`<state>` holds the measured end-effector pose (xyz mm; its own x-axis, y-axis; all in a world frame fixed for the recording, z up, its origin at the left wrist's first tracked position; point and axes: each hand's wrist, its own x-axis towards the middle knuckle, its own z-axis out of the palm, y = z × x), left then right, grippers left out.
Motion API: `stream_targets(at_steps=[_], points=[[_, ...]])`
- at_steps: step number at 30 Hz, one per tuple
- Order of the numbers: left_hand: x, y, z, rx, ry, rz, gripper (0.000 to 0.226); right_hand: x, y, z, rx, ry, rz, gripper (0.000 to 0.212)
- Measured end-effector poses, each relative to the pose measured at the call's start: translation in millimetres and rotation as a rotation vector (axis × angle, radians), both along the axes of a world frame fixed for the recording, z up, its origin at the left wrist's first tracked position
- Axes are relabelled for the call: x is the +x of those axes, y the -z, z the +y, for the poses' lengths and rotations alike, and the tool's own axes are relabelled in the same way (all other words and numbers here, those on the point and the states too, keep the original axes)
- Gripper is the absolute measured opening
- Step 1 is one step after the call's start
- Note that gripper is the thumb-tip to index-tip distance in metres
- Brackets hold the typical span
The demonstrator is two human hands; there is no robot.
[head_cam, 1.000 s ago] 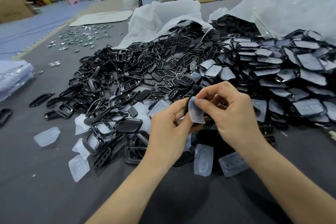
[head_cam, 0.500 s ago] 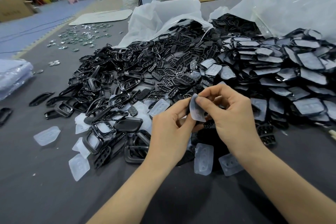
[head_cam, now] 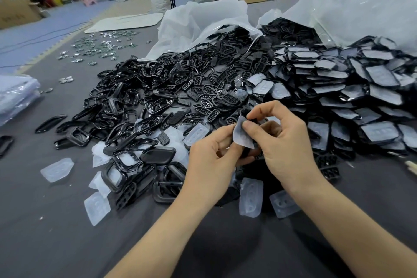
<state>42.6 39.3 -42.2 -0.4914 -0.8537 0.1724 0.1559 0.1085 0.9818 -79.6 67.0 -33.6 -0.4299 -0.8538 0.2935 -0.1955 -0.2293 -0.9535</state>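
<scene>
Head view. We see both hands raised just above the near edge of the heap, meeting at one translucent pad point(head_cam: 242, 136). The right hand point(head_cam: 286, 146) pinches the pad's upper edge between thumb and forefinger, its other fingers curled behind. The left hand point(head_cam: 212, 158) has its fingers curled and grips the pad's left edge. A black part point(head_cam: 244, 153) shows directly below the pad, between the two hands; we cannot tell which hand carries it.

The grey bench point(head_cam: 45, 244) carries a heap of black frames point(head_cam: 135, 101) at centre left and overlapping rows of pad-covered black pieces point(head_cam: 361, 88) at right. Both spill from clear plastic bags point(head_cam: 203, 22) lying at the far side. Loose translucent pads lie flat on the bench: two just below the hands point(head_cam: 251, 196) point(head_cam: 283, 204) and two well apart at left point(head_cam: 56, 169) point(head_cam: 97, 207). Small shiny metal pieces point(head_cam: 99, 47) are scattered at the far left, apart from the heap.
</scene>
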Motion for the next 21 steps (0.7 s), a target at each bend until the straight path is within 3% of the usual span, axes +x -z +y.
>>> stream_targets(at_steps=[3, 8, 21], points=[[1, 2, -2, 0.009, 0.012, -0.001, 0.019, -2, 0, -1, 0.024, -0.011, 0.009, 0.028], [1, -3, -6, 0.24, 0.077, 0.133, 0.033, -8, -3, -3, 0.082, -0.062, -0.1, 0.03], [2, -6, -4, 0.151, 0.026, 0.057, 0.028, -12, -5, -3, 0.019, -0.127, -0.092, 0.023]])
